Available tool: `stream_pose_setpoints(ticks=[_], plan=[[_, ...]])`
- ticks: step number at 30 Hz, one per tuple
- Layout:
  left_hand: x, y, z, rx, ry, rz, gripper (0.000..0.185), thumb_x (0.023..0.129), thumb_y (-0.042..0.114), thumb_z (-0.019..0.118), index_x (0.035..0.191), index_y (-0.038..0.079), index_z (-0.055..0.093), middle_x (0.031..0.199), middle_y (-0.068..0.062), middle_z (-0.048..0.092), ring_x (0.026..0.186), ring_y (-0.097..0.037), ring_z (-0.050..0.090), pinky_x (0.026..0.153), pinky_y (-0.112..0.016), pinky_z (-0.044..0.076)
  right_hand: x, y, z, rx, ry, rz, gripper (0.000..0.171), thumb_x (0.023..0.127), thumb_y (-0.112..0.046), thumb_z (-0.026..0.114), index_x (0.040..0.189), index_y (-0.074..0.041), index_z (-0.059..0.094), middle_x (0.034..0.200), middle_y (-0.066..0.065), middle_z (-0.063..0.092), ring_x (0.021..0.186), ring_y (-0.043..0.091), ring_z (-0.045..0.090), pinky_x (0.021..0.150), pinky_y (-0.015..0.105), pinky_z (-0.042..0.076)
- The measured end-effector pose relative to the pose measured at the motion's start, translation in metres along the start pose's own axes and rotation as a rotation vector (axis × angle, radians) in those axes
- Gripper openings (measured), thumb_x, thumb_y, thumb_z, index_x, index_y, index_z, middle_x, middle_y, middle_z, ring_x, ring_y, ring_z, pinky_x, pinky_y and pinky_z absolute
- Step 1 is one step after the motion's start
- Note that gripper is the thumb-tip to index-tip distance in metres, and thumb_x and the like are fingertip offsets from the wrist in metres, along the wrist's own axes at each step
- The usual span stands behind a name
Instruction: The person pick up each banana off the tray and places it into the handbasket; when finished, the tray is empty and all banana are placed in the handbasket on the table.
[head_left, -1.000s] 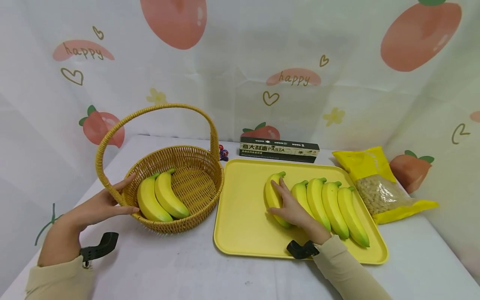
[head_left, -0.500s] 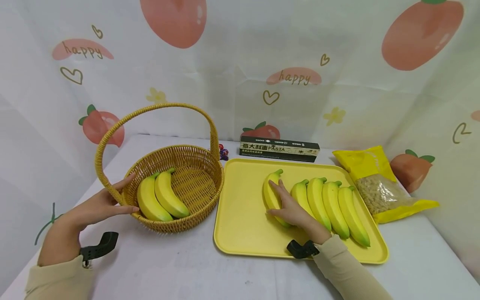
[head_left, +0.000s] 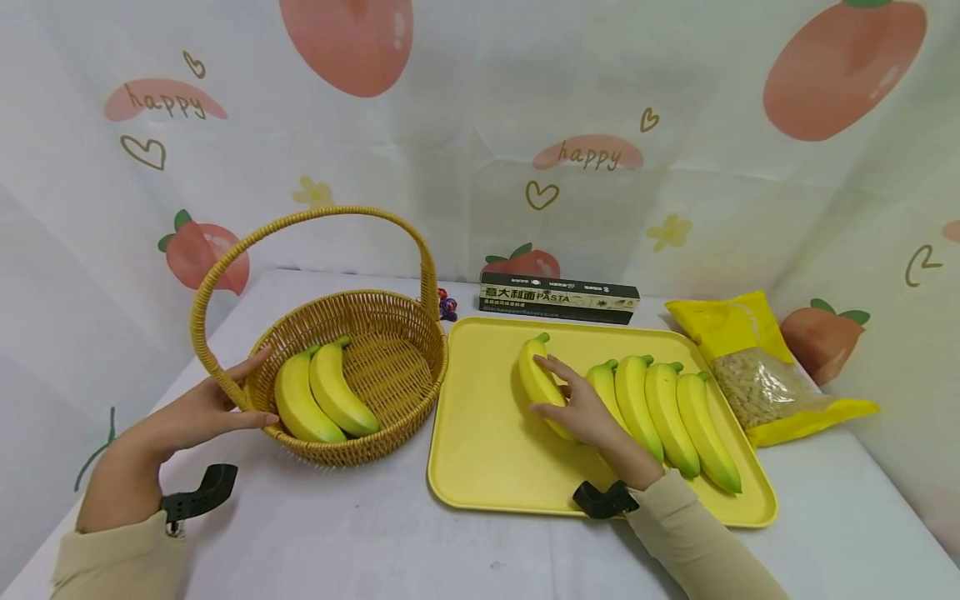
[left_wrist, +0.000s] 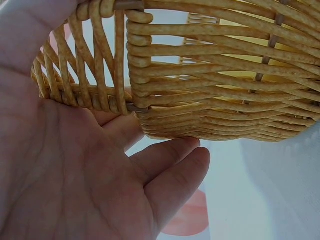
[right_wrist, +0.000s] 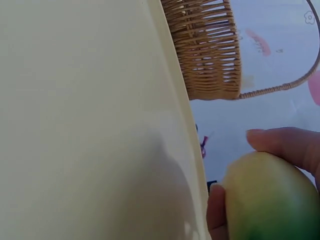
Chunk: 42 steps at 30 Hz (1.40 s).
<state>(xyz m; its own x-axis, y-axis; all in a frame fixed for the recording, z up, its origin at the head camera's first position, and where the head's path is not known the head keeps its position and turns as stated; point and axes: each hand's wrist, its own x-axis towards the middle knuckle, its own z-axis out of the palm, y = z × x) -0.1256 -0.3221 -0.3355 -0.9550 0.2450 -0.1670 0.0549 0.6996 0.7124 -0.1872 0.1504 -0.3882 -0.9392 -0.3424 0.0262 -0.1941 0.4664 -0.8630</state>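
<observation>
Right hand [head_left: 581, 408] curled round a single banana [head_left: 537, 379] on the yellow tray [head_left: 480, 450], thumb on its left flank, fingers over the top; in the right wrist view, fingertips [right_wrist: 287, 145] wrapped over the fruit's rounded yellow-green skin, so a firm hold. Banana tipped away from the row of four others [head_left: 660, 412], now apart from them at the stem end. Long axis running from near right to far left, green stem tip pointing away from the person and toward the back of the tray. Basket [head_left: 352, 375] well to the left of this banana, across the tray's left rim; right hand by far the nearer to the fruit.

Left hand [head_left: 198, 408] flat and relaxed against the basket's near-left side, palm [left_wrist: 65, 170] on the woven wall, fingers straight, thumb beside the foot of the arched handle [head_left: 300, 221]; steadying, not gripping. Two bananas [head_left: 322, 400] already lying side by side inside, stems to the back.

Held banana smooth, plump, bright yellow, green at both tips, glossy and unblemished, likely artificial.

Behind the tray on the white counter [head_left: 337, 533]: a dark pasta box [head_left: 558, 297]; to the right, a yellow bag of dried pasta [head_left: 757, 375].
</observation>
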Motion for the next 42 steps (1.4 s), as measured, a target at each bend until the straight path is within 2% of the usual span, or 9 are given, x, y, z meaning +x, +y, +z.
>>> stream_pose_setpoints(ticks=[3, 5, 10, 15, 20, 25, 30, 36, 42], plan=[[0.000, 0.000, 0.000, -0.003, -0.002, 0.001, 0.095, 0.086, 0.024, 0.066, 0.150, 0.016, -0.005, 0.147, -0.036, 0.012, 0.126, -0.055, 0.028, 0.093, -0.066, 0.037, 0.000, -0.004, 0.001, 0.072, 0.015, 0.034, 0.064, 0.084, -0.010, 0.068, 0.141, -0.012, 0.040, 0.149, 0.020, 0.031, 0.102, 0.035, 0.061, 0.067, 0.025, 0.051], [-0.001, 0.000, 0.000, -0.007, -0.006, 0.000, 0.095, 0.086, 0.024, 0.066, 0.150, 0.017, -0.005, 0.147, -0.037, 0.012, 0.126, -0.055, 0.028, 0.093, -0.067, 0.037, 0.000, -0.007, 0.001, 0.110, 0.021, 0.063, 0.063, 0.084, -0.011, 0.068, 0.140, -0.015, 0.042, 0.145, 0.020, 0.037, 0.098, 0.030, 0.064, 0.063, 0.024, 0.050], [-0.001, -0.002, 0.000, -0.012, -0.008, 0.010, 0.095, 0.086, 0.023, 0.066, 0.150, 0.017, -0.005, 0.148, -0.036, 0.010, 0.126, -0.055, 0.028, 0.093, -0.067, 0.037, -0.002, -0.017, 0.001, 0.158, 0.024, 0.093, 0.060, 0.084, -0.015, 0.069, 0.139, -0.019, 0.045, 0.139, 0.017, 0.044, 0.095, 0.023, 0.065, 0.062, 0.025, 0.050], [0.000, -0.002, -0.001, -0.005, -0.007, 0.019, 0.095, 0.086, 0.022, 0.066, 0.150, 0.016, -0.005, 0.148, -0.036, 0.010, 0.125, -0.054, 0.029, 0.093, -0.065, 0.039, -0.004, -0.029, 0.002, 0.199, 0.001, 0.067, 0.059, 0.083, -0.017, 0.069, 0.138, -0.020, 0.047, 0.142, 0.011, 0.043, 0.091, 0.018, 0.064, 0.060, 0.023, 0.049], [0.000, -0.001, -0.001, 0.007, -0.004, 0.022, 0.095, 0.086, 0.023, 0.066, 0.150, 0.016, -0.004, 0.148, -0.036, 0.011, 0.126, -0.053, 0.029, 0.095, -0.065, 0.037, -0.004, -0.043, 0.004, 0.243, -0.043, 0.044, 0.059, 0.083, -0.018, 0.070, 0.138, -0.018, 0.047, 0.139, 0.013, 0.046, 0.087, 0.014, 0.062, 0.060, 0.022, 0.050], [0.000, -0.002, 0.000, -0.001, -0.002, 0.019, 0.095, 0.086, 0.022, 0.066, 0.150, 0.016, -0.005, 0.148, -0.036, 0.010, 0.126, -0.054, 0.028, 0.095, -0.066, 0.036, -0.001, -0.060, 0.009, 0.243, -0.101, -0.018, 0.059, 0.083, -0.019, 0.070, 0.138, -0.017, 0.047, 0.140, 0.012, 0.045, 0.095, 0.018, 0.064, 0.068, 0.022, 0.054], [-0.001, -0.003, 0.001, -0.003, 0.002, 0.009, 0.095, 0.086, 0.023, 0.066, 0.150, 0.017, -0.004, 0.148, -0.036, 0.011, 0.126, -0.054, 0.029, 0.094, -0.066, 0.037, 0.004, -0.080, 0.015, 0.206, -0.171, -0.084, 0.059, 0.084, -0.019, 0.069, 0.138, -0.018, 0.046, 0.139, 0.011, 0.045, 0.091, 0.020, 0.063, 0.067, 0.024, 0.053], [-0.003, -0.003, 0.001, -0.009, 0.006, -0.003, 0.095, 0.086, 0.025, 0.066, 0.150, 0.017, -0.004, 0.148, -0.036, 0.012, 0.126, -0.053, 0.028, 0.094, -0.066, 0.036, 0.012, -0.099, 0.026, 0.160, -0.240, -0.109, 0.058, 0.084, -0.017, 0.068, 0.138, -0.019, 0.047, 0.131, 0.014, 0.049, 0.084, 0.019, 0.060, 0.065, 0.025, 0.050], [-0.001, -0.004, 0.000, -0.016, 0.003, 0.013, 0.095, 0.086, 0.024, 0.066, 0.150, 0.017, -0.004, 0.148, -0.035, 0.011, 0.127, -0.053, 0.027, 0.095, -0.067, 0.035, 0.028, -0.111, 0.045, 0.132, -0.274, -0.146, 0.057, 0.084, -0.015, 0.069, 0.137, -0.020, 0.048, 0.138, 0.009, 0.044, 0.086, 0.020, 0.062, 0.065, 0.023, 0.051]])
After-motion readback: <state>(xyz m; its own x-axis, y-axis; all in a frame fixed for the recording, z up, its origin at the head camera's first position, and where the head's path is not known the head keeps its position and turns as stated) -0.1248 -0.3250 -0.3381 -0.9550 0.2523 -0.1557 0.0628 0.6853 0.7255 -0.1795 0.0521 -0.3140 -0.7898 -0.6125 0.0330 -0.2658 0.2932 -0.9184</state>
